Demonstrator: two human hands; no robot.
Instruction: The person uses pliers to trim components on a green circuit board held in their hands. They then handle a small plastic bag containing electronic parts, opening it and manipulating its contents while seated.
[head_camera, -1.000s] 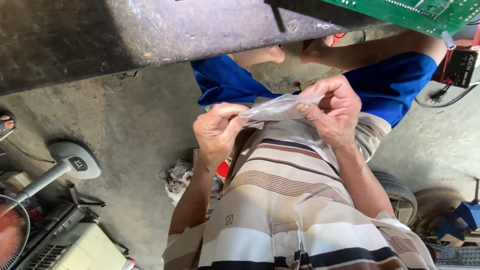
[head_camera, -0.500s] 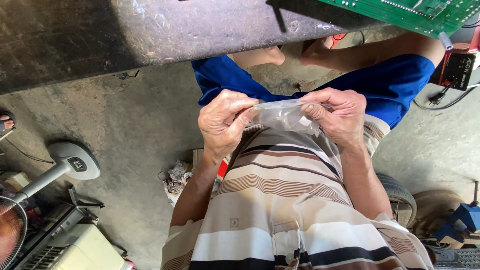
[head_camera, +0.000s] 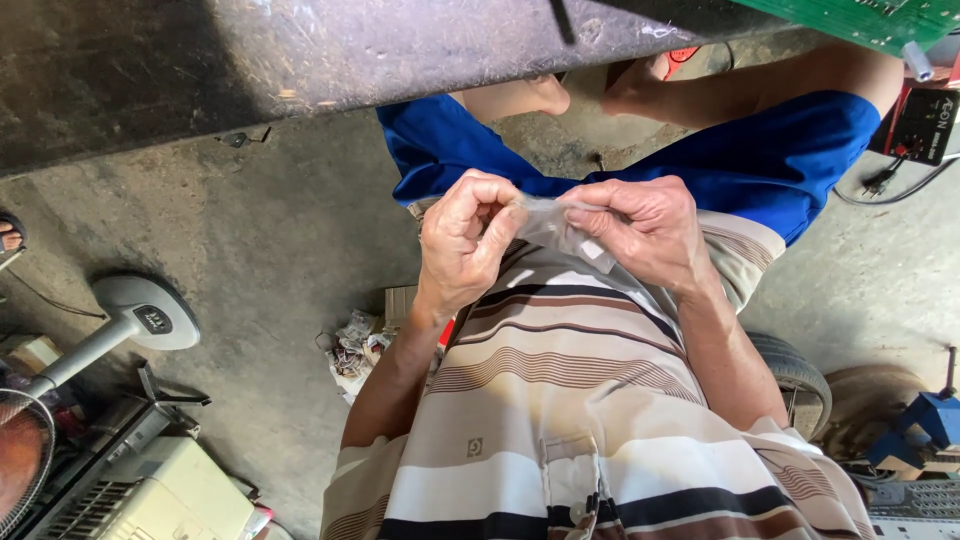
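Observation:
A small clear plastic bag (head_camera: 556, 226) is pinched between both of my hands in front of my striped shirt. My left hand (head_camera: 462, 240) grips its left end with fingers curled. My right hand (head_camera: 645, 226) holds the right end, thumb and fingers pressed on the plastic. Whatever is inside the bag is hidden by my fingers. Below my hands are my blue shorts (head_camera: 800, 150) and bare knees.
A dark worn tabletop (head_camera: 250, 60) runs across the top, with a green circuit board (head_camera: 860, 15) at its right end. A standing fan's base (head_camera: 145, 312) and a white appliance (head_camera: 170, 495) lie at left. A black device with cables (head_camera: 925, 125) sits at right.
The bag, earlier stretched out wider between my hands, is now bunched up shorter. My hands have drawn closer together and dropped slightly toward my lap.

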